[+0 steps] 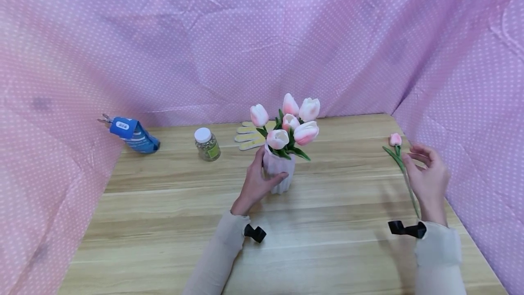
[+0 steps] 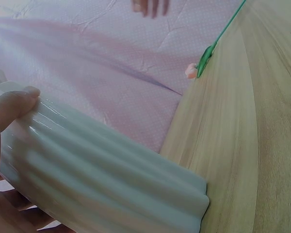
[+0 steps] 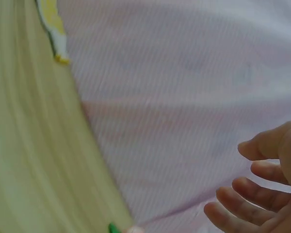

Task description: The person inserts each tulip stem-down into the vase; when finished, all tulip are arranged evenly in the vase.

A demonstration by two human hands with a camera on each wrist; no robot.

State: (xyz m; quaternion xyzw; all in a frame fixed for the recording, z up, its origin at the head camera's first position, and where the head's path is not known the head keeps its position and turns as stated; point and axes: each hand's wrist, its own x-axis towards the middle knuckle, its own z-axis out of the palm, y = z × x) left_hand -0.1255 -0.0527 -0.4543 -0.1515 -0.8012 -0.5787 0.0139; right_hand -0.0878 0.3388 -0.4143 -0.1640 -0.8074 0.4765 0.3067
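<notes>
My left hand [image 1: 257, 181] grips a pale, ribbed vase [image 1: 282, 163], thumb on the near side and fingers around the far side. Several pink-and-white tulips [image 1: 306, 132] with green leaves stand in it. In the left wrist view the base of the vase [image 2: 121, 160] meets the wooden tabletop. A single pink tulip [image 1: 395, 139] lies at the right of the table, its stem toward me. Just beside that stem hovers my right hand [image 1: 431, 179], fingers loosely bent. The right wrist view shows nothing between its fingers [image 3: 264, 194]; only a bit of the tulip [image 3: 114, 228] shows at the bottom.
A yellow-and-white glove [image 1: 249, 138] lies behind the vase. To the left stand a white-capped jar [image 1: 209, 145] and a blue pouch [image 1: 137, 135] with a clip at its top. Pink dotted cloth [image 1: 229, 44] hangs around the wooden table [image 1: 163, 222].
</notes>
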